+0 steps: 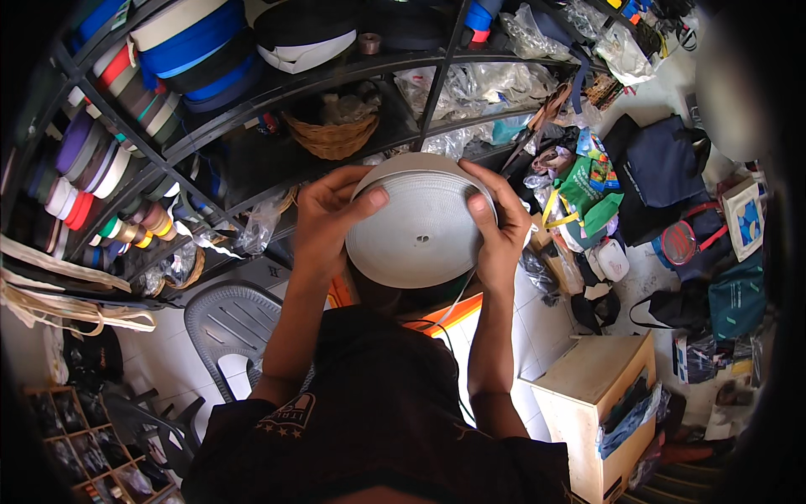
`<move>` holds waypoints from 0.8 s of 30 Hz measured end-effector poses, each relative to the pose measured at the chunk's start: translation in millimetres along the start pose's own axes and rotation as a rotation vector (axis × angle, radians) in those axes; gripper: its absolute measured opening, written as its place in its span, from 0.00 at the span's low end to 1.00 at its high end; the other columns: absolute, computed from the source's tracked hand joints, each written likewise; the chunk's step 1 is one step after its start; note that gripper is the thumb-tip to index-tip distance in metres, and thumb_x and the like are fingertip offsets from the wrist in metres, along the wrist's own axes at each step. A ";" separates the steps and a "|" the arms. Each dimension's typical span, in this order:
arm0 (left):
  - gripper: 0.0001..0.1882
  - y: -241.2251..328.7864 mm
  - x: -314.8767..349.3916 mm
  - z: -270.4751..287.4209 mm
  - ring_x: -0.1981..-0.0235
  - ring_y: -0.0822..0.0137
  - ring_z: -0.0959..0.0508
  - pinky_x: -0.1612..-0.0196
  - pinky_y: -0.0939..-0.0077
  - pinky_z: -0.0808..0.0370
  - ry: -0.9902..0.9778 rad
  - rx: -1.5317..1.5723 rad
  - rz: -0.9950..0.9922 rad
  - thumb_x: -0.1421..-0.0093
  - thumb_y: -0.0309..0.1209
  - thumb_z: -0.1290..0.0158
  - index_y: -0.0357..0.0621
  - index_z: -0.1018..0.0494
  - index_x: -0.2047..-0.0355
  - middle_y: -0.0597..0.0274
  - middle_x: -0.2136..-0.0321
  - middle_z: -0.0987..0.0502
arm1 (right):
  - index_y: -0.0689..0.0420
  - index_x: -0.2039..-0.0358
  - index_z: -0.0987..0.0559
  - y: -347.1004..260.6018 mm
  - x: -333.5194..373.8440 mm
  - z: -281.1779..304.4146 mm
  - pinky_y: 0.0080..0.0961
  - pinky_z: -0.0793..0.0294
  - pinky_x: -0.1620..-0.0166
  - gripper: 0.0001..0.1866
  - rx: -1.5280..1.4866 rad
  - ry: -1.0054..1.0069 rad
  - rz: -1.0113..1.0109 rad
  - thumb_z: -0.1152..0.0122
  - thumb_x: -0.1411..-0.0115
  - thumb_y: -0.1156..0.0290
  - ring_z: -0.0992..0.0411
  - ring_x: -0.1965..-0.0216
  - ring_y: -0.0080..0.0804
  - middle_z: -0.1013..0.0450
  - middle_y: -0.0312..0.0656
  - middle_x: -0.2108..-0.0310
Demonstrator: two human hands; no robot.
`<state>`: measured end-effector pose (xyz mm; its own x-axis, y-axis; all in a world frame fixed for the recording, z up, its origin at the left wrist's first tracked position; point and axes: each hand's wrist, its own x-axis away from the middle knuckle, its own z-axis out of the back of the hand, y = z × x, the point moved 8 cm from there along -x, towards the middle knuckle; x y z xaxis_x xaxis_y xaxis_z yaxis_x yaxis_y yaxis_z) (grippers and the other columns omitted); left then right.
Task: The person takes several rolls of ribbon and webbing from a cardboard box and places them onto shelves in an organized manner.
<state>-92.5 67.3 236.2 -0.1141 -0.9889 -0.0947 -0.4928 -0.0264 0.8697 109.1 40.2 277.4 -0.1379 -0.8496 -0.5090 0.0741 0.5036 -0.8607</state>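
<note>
A large roll of light grey webbing tape (pixel 420 239) is held up in front of my chest. Its flat wound side faces me, with a small hole near the middle. My left hand (pixel 332 214) grips the roll's left edge, the thumb lying on the flat side. On the opposite edge my right hand (pixel 499 220) holds it the same way, thumb on top. Most of the fingers wrap behind the rim, partly out of sight. Near my right wrist, a thin pale strand hangs below the roll.
Dark shelves (pixel 327 74) ahead carry coloured tape rolls (pixel 189 50), a wicker basket (pixel 333 134) and plastic bags (pixel 478 84). A grey plastic chair (pixel 227 323) stands at left. Several bags (pixel 663 164) lie on the floor at right, near a wooden cabinet (pixel 592 374).
</note>
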 end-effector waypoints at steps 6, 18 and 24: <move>0.19 -7.4 5.3 -0.5 0.69 0.68 0.19 0.64 0.78 0.23 0.107 0.128 -0.037 0.46 0.25 0.40 0.26 0.27 0.56 0.50 0.66 0.20 | 0.64 0.58 0.19 6.7 2.2 6.5 0.24 0.35 0.47 0.16 -0.050 0.083 -0.056 0.42 0.38 0.64 0.27 0.55 0.27 0.21 0.44 0.59; 0.18 17.3 7.1 -16.5 0.61 0.67 0.21 0.56 0.77 0.26 0.016 0.113 -0.184 0.44 0.27 0.43 0.31 0.26 0.54 0.51 0.60 0.21 | 0.64 0.62 0.17 -3.8 1.3 0.9 0.23 0.32 0.49 0.10 -0.150 0.188 -0.051 0.37 0.41 0.71 0.25 0.59 0.27 0.21 0.47 0.62; 0.17 26.3 8.7 -2.4 0.58 0.67 0.22 0.55 0.76 0.26 0.150 -0.094 -0.305 0.42 0.29 0.44 0.34 0.26 0.53 0.52 0.58 0.22 | 0.65 0.60 0.18 -4.2 -4.0 -7.9 0.23 0.33 0.48 0.12 -0.150 0.128 -0.024 0.39 0.39 0.69 0.26 0.57 0.26 0.21 0.46 0.61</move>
<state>-104.4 57.7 259.5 0.1578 -0.9435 -0.2913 -0.4026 -0.3308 0.8535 101.5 42.7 283.1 -0.2627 -0.8398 -0.4750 -0.0772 0.5090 -0.8573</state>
